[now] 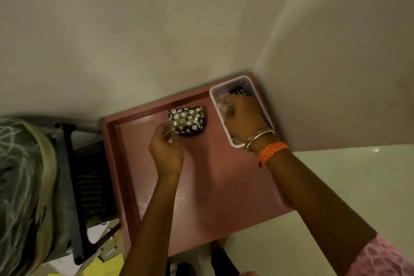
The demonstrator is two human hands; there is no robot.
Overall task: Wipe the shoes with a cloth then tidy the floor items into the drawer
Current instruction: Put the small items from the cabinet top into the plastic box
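**Asha:** Pink laminate, that open drawer (201, 186) in the corner, and both hands are already down in it. Where's the trouble likely to come from?

**Ben:** From the left hand (167, 150), I'd say. Its fingers are curled, pinching something small and clear or shiny that I can't make out, right against the black pouch with white daisies (187, 121). If the hold slips, the little thing could slide under the pouch or off towards the drawer's back wall.

**Asha:** And the right hand (243, 116)?

**Ben:** It's inside the white rectangular plastic tub (234, 142) at the drawer's right rear corner, fingers bent over whatever pale stuff is in there. Whether it actually holds anything, I can't tell. A dark remote-like object (238, 91) lies at the tub's far end, just beyond the fingers. The tub is light, I'd guess, so a careless pull could tip or drag it.

**Asha:** The bangles (257, 138) and orange braided wristband (272, 151)?

**Ben:** They sit right at the tub's near rim and might snag it on the way out.

**Asha:** Anything crowding the person?

**Ben:** A black metal frame (67, 186) stands hard against the drawer's left side, with a green patterned cloth (20, 186) beside it. Yellow paper (105, 265) lies on the floor below. The two walls close in behind the drawer.
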